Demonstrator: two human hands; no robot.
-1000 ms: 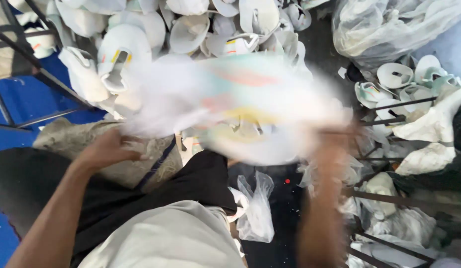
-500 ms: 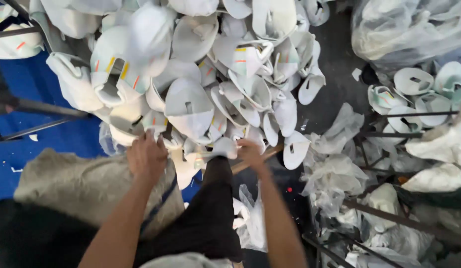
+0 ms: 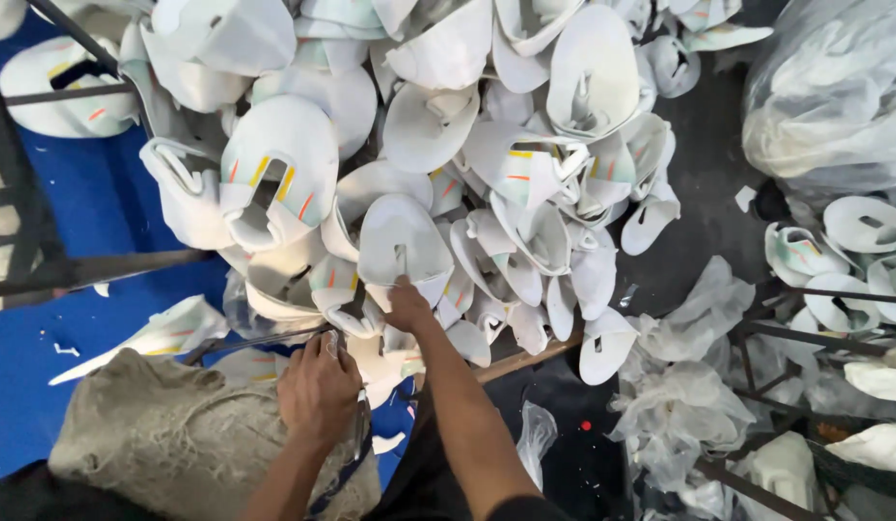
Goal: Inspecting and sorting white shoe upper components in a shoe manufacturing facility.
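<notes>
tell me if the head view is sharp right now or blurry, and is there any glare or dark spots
Head view: sharp, no motion smear; the left hand and right hand are crisp at the pile of white shoe uppers. Soft even light, mild glare on the clear plastic bag; the floor and bottom edge read dark, and straight bars bow slightly near the edges.

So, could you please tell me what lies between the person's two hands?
In the head view, white shoe-upper pieces from the pile fill the short gap between the left hand and the right hand; no bare surface shows there.
</notes>
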